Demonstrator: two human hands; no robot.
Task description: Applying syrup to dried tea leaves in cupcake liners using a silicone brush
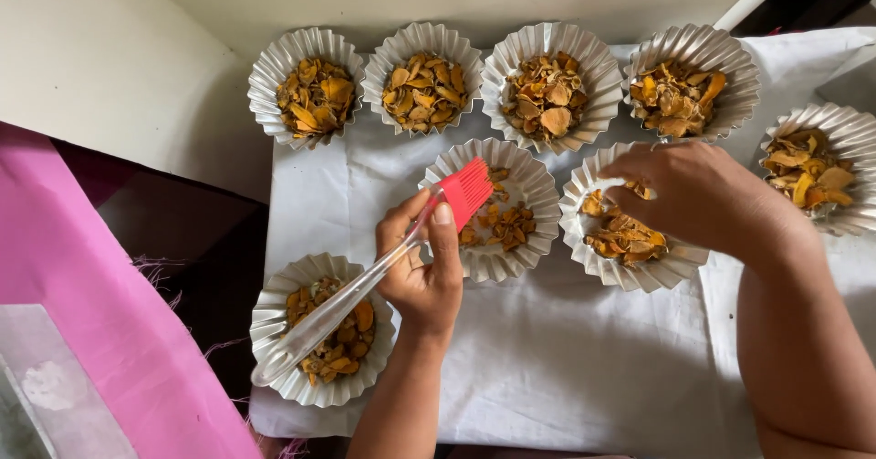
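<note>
A white sheet (566, 368) covers the table, with pink cloth (82, 313) at its left edge. On the sheet sit eight fluted foil cups of dried orange-yellow chips: four in a back row, one far right, two in the middle, one front left (274, 327). The right hand (698, 194) rests over the middle-right cup (639, 272), fingers curled down on its rim. The left hand (422, 263) is clamped on a brush (365, 281), whose red bristles lie over the middle-left cup (525, 185).
</note>
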